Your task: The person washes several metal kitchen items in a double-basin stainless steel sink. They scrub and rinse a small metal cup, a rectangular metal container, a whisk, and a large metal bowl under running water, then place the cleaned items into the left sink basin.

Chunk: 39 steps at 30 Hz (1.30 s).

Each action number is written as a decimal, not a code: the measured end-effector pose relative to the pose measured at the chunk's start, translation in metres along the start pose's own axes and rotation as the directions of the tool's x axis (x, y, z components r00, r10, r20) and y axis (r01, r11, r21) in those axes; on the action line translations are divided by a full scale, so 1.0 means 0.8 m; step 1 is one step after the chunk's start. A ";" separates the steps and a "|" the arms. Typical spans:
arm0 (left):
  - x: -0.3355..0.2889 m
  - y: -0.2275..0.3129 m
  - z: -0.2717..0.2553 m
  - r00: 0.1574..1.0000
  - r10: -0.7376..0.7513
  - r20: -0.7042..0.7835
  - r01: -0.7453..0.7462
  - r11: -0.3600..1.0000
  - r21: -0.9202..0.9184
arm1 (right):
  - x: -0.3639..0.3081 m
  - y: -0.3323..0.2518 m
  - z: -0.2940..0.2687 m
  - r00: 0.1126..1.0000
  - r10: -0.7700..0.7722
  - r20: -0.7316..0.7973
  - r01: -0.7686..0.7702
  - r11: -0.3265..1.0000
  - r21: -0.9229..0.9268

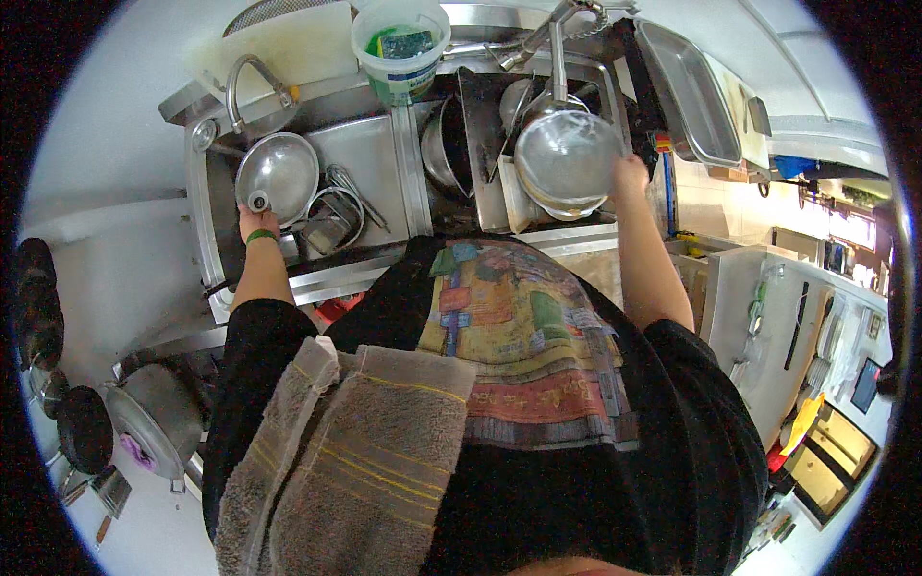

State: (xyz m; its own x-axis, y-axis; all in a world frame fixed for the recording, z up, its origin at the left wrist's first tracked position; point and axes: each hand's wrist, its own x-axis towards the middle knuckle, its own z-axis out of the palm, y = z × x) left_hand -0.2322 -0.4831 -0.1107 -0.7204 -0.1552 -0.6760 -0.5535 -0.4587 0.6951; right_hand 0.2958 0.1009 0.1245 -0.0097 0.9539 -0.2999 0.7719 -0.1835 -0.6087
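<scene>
My left hand (257, 221), a green band at its wrist, is over the left sink basin. Its fingers are closed at the lower edge of a round, shiny metal bowl (279, 173). Beside the fingers sits a small round pale-rimmed piece (257, 201); I cannot tell if it belongs to the bowl. Over the right basin, my right hand (631, 179) grips the right side of a round metal pan (567, 158) with a cloudy, wet-looking inside. That pan rests on or just above other stacked dishes; which of the two is hidden.
Metal utensils (355, 192) and a squarish container (331, 226) lie in the left basin (370, 158). Dark pans (445, 149) stand between the basins. Behind are a tub with green liquid and a sponge (399, 48), and faucets (233, 91). A deep metal tray (687, 91) sits right.
</scene>
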 end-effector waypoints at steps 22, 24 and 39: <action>-0.493 -0.271 0.374 0.529 -0.437 0.728 -0.568 0.455 0.686 | -0.012 -0.029 0.043 0.939 -0.081 0.334 -0.061 0.918 0.392; -0.500 -0.290 0.388 0.547 -0.393 0.739 -0.704 0.261 0.660 | -0.012 -0.017 0.036 0.964 -0.029 0.264 -0.083 0.912 0.402; -0.572 -0.348 0.404 -0.130 -0.768 0.627 -0.991 0.112 -0.069 | 0.028 -0.039 0.014 0.814 0.009 0.581 -0.322 0.839 0.438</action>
State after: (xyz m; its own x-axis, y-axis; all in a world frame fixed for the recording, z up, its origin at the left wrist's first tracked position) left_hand 0.1169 -0.0016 0.0841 0.2569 0.9209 -0.2931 0.6810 0.0427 0.7310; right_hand 0.2645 0.1256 0.1281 -0.3699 0.6371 -0.6762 0.3723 -0.5652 -0.7362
